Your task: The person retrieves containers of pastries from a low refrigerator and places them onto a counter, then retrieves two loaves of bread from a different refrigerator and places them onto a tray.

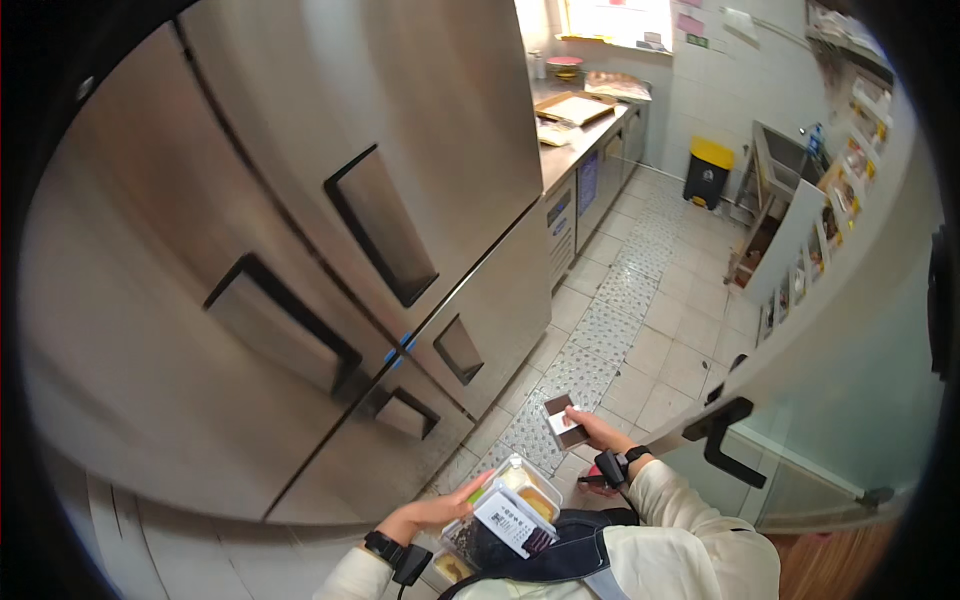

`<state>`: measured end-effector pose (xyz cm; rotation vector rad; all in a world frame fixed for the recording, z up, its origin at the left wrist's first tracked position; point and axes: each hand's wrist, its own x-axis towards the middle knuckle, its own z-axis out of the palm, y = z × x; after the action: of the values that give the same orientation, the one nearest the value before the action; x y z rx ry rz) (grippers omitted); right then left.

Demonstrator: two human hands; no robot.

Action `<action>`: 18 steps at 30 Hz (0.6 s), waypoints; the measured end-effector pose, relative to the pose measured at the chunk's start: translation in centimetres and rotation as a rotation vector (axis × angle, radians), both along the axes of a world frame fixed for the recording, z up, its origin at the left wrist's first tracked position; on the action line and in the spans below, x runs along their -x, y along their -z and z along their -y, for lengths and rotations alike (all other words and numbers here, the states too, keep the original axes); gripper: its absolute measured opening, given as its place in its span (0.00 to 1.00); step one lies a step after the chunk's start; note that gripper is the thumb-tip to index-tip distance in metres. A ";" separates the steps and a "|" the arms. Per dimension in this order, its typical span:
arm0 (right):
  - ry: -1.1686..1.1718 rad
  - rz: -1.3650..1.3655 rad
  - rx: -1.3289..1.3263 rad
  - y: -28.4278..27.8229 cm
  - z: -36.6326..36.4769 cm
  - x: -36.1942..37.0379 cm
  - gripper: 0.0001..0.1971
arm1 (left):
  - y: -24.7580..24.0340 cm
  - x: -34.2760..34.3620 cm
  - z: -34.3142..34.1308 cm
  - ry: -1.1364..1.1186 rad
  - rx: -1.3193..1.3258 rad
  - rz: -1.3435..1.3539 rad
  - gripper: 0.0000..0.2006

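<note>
Against my apron front, my left hand [440,510] is closed on a stack of clear plastic food containers [535,492]. The upper one shows pale and yellow food inside, and a white printed label [514,524] faces up. Lower in the stack, another container [452,568] has yellowish food in it. My right hand [596,430] grips a small flat package [557,408], brown with a white band across it, its thumb lying on top. That package is held out ahead of my body, apart from the stack.
A tall steel refrigerator [450,100] with closed doors fills the left. A glass door [860,420] with a black handle [728,440] stands at my right. Ahead lie a tiled floor with a drain strip [610,335], a steel counter [570,165], a yellow-lidded bin [708,170] and a sink [780,155].
</note>
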<state>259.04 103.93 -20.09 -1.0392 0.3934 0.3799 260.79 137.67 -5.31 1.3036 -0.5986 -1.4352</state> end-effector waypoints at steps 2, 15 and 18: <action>0.158 -0.007 -0.061 0.6 1.9 -2.1 0.14 | -0.9 -5.9 1.3 0.050 -0.028 -0.010 0.57; 0.930 -0.247 -0.130 4.9 17.7 -6.0 0.19 | -2.2 -29.9 21.6 0.618 0.078 0.128 0.46; 0.977 -0.295 -0.039 5.7 24.3 -6.8 0.18 | -2.0 -33.8 27.9 0.598 0.057 0.111 0.51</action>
<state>265.84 79.65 -25.82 -0.6450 1.0872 -0.3445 294.58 109.77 -3.30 1.2152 -1.1658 -1.8103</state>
